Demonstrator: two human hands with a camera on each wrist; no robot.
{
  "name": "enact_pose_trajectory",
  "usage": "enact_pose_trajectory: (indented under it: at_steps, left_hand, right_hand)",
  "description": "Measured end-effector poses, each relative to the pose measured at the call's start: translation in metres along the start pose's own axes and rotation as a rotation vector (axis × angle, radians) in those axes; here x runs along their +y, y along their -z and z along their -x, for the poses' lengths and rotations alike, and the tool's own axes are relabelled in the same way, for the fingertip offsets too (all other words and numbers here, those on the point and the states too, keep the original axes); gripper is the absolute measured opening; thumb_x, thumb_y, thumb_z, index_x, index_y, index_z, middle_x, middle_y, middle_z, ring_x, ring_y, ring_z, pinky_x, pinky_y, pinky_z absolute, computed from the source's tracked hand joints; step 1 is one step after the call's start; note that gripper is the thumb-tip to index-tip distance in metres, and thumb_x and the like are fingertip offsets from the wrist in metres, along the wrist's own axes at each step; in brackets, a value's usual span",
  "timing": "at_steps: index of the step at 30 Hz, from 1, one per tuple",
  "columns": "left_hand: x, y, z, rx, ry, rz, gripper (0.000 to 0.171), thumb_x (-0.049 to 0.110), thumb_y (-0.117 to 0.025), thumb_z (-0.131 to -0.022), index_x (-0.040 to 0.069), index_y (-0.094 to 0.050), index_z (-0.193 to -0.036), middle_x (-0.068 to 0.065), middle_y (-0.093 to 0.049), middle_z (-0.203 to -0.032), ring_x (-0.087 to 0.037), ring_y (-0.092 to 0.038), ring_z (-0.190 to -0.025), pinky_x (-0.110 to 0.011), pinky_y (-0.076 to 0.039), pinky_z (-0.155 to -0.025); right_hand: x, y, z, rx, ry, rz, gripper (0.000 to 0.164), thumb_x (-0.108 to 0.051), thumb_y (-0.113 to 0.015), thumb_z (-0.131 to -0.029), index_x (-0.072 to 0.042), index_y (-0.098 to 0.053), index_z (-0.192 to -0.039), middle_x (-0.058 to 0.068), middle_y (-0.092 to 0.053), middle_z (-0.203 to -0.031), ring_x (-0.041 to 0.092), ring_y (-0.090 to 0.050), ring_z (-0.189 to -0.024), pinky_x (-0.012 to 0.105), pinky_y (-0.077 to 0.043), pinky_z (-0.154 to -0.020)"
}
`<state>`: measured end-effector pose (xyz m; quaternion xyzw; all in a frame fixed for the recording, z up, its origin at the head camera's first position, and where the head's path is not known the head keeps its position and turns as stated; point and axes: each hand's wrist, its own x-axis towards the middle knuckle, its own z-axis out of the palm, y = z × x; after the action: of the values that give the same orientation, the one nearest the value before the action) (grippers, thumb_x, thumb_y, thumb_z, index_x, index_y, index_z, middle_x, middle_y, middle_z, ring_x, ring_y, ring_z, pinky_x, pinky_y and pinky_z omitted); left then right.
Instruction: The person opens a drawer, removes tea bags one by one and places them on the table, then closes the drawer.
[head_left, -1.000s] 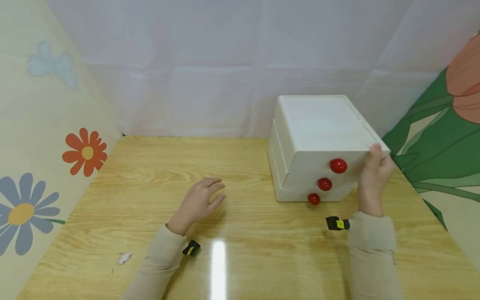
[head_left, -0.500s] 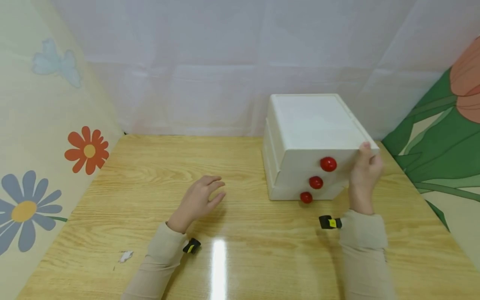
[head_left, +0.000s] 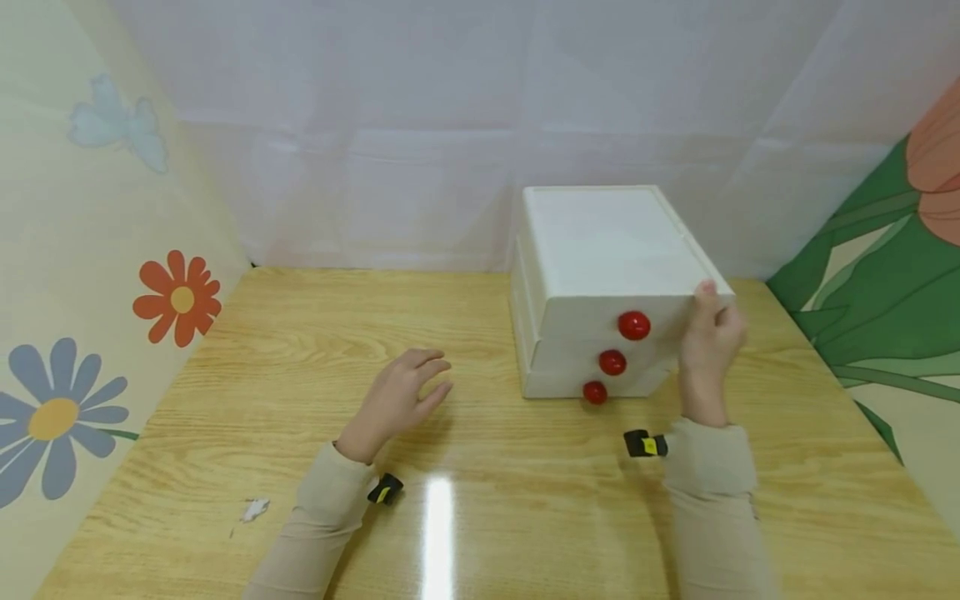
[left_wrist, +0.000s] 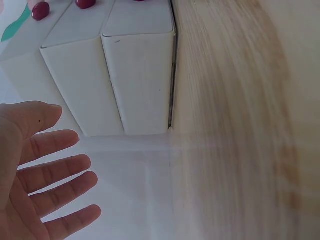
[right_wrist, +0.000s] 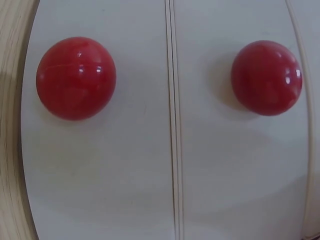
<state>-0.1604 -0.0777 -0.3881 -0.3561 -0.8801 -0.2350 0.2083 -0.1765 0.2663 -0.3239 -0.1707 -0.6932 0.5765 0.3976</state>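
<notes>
While upright, cabinet (head_left: 600, 283) against right hand (head_left: 708, 350).

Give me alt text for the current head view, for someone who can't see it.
A person's right hand grips the front right corner of a white, boxy three-drawer cabinet with round, glossy red knobs, on a yellowish wood-grain table. The left hand is left of the cabinet, apart from it. Behind is a pale, creased backdrop.

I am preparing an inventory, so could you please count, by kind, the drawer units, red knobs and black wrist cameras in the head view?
White drawer unit: 1
Red knobs: 3
Black wrist cameras: 2
Total: 6
</notes>
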Motion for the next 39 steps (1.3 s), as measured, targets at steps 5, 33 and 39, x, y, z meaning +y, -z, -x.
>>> enact_pose_trajectory:
  at_steps: [5,33,39]
  left_hand:
    - [0.000,0.000,0.000,-0.001,0.005,0.006,0.024,0.014,-0.067,-0.082,-0.002,-0.066,-0.100,-0.019,-0.062,-0.107,-0.031,-0.057,-0.099,-0.041,-0.046,-0.085]
    - [-0.007,-0.010,-0.001,-0.098,0.207,0.242,0.035,0.017,-0.058,-0.089,-0.006,-0.056,-0.116,-0.019,-0.057,-0.116,-0.032,-0.052,-0.109,-0.043,-0.041,-0.092]
    - [-0.015,-0.018,-0.014,-0.058,0.437,0.519,0.043,0.020,-0.048,-0.095,-0.007,-0.045,-0.128,-0.023,-0.053,-0.122,-0.033,-0.049,-0.112,-0.044,-0.040,-0.093]
  right_hand:
    - [0.000,-0.005,0.004,-0.016,0.020,0.014,0.043,-0.034,-0.048,-0.088,0.000,-0.063,-0.112,-0.001,-0.060,-0.091,0.005,-0.051,-0.074,0.020,-0.040,-0.065]
    - [-0.009,-0.036,0.030,-0.049,0.068,-0.001,0.017,-0.036,-0.052,-0.084,-0.022,-0.054,-0.074,-0.008,-0.046,-0.066,0.007,-0.044,-0.062,0.021,-0.036,-0.054]
    - [-0.011,-0.040,0.035,-0.066,0.081,0.010,0.018,-0.036,-0.052,-0.083,-0.020,-0.054,-0.076,-0.006,-0.043,-0.065,0.008,-0.041,-0.062,0.023,-0.033,-0.053]
